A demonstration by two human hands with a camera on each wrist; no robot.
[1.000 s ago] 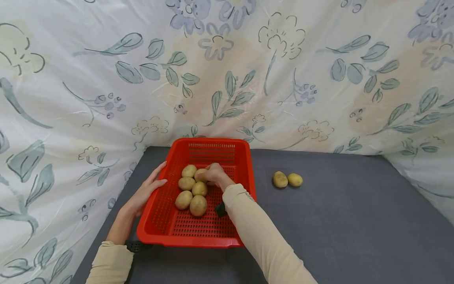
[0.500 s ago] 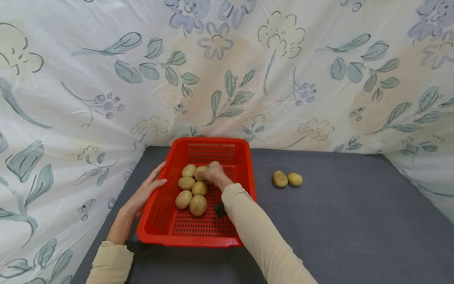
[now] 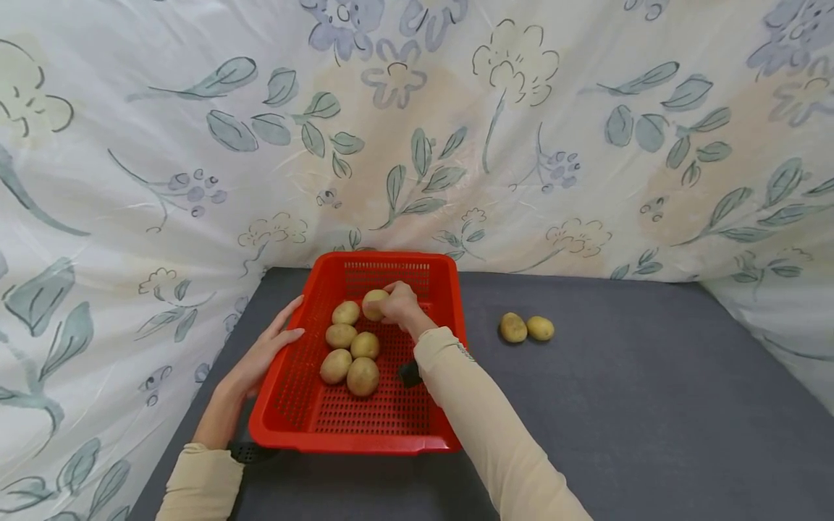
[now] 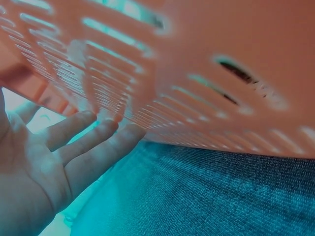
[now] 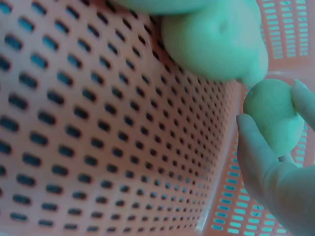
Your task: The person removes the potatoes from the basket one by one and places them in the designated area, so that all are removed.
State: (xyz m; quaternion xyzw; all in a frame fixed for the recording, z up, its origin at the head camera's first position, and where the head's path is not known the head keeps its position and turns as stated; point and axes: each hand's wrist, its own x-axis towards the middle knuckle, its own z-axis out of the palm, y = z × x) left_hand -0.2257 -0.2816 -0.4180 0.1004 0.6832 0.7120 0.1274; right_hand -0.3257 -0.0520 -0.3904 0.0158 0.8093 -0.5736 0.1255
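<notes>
A red perforated plastic basket [image 3: 355,443] sits on the dark tabletop with several potatoes [image 3: 341,336] grouped inside, left of its middle. My right hand [image 3: 405,310] reaches into the far part of the basket and pinches a potato [image 3: 374,305] between thumb and fingers. In the right wrist view that potato [image 5: 273,115] is close to the basket's far wall. My left hand [image 3: 262,354] is at the basket's left side, thumb at the rim. Seen from the left wrist, its nearly straight fingers [image 4: 93,157] touch the slotted wall [image 4: 192,118] from outside.
Two more potatoes [image 3: 526,329] lie side by side on the dark tabletop [image 3: 619,405], right of the basket. A floral curtain [image 3: 423,130] hangs behind the table and along its left side.
My right hand has moved slightly away from me with the pinched potato, parting it from the other potatoes. My left hand stays at the basket's side.
</notes>
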